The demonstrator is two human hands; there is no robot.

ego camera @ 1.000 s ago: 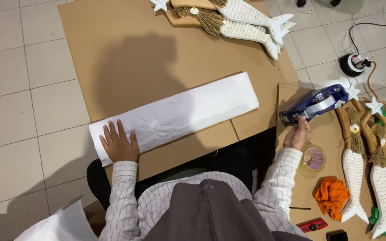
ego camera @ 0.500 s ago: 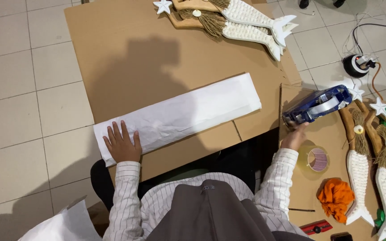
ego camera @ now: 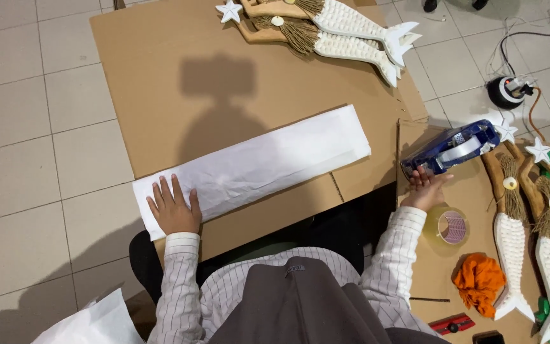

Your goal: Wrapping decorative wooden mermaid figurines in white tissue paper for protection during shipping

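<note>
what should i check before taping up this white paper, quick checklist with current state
1. Left hand flat on the white paper: ok.
2. Paper lies on the cardboard sheet, folded long: ok; near end overhangs the edge.
3. Right hand touching the blue tape dispenser: ok; firm grasp: cannot tell.
4. Tape end free on the dispenser: cannot tell.
5. Mermaid figures apart from the paper: ok.
6. Spare tape roll beside the right hand: ok.
</note>
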